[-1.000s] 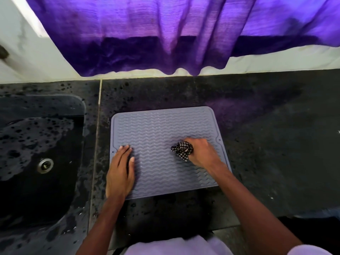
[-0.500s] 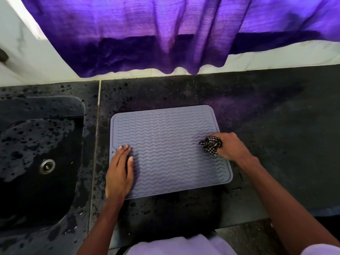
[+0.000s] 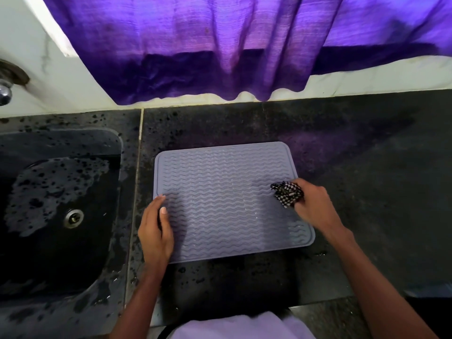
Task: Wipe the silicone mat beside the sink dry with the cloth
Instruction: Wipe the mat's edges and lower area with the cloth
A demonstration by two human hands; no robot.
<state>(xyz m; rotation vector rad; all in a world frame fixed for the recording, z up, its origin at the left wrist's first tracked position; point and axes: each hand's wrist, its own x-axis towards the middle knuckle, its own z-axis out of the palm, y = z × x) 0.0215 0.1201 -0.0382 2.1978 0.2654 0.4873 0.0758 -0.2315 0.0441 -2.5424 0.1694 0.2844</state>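
A grey silicone mat (image 3: pixel 225 192) with wavy ridges lies flat on the dark counter, just right of the sink. My left hand (image 3: pixel 155 231) rests flat on the mat's left edge, fingers together, pressing it down. At the mat's right edge my right hand (image 3: pixel 311 204) is closed around a bunched black-and-white checked cloth (image 3: pixel 287 194), which touches the mat surface. Small wet glints show on the ridges near the lower right.
A dark, wet sink (image 3: pixel 61 211) with a metal drain (image 3: pixel 73 217) is to the left. A purple curtain (image 3: pixel 232 45) hangs over the back wall. A tap (image 3: pixel 5 91) is at the far left. The black counter (image 3: pixel 367 179) extends right.
My right hand has dragged the cloth from the mat's middle to its right edge. The left hand has stayed on the left edge.
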